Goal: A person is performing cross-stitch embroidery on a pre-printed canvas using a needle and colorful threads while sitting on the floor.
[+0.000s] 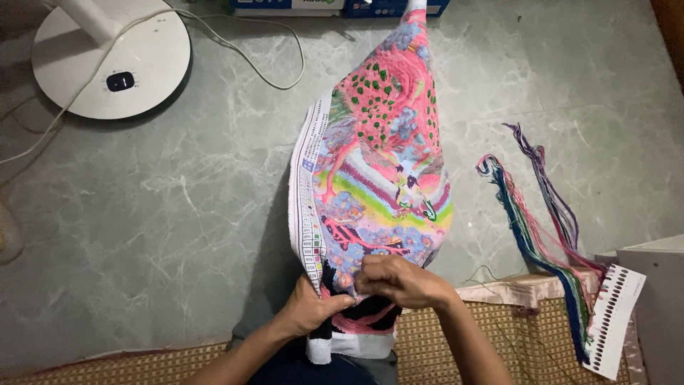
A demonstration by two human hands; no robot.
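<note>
While both hands worked at its near end, the cloth (377, 164) hung stretched away from the fingers, a single long piece of cross-stitch canvas printed in pink, green and blue, with a white margin of small colour squares running down its left edge. By the look of it the cloth was light, soft and limp, folding wherever it was not held taut; it seemed unlikely to slip, being coarse weave, though the stitched part could snag. The best hold looked to be the near hem or the white margin, pinched between thumb and fingers.

The left hand (308, 308) was closed on the cloth's near left edge, thumb over the top, gathering a fold. The right hand (399, 280) lay just beside it, fingers curled tight and pinched on the cloth's surface; whether a needle sat between them could not be told.

Counted: one cloth, two hands, one bundle of threads (541, 221) to the right of the right fingers, well apart, tied to one white card (616, 321). Beyond the left fingers stood one round white fan base (114, 60) with one cord (242, 50). One woven mat (499, 342) lay beneath the wrists.
</note>
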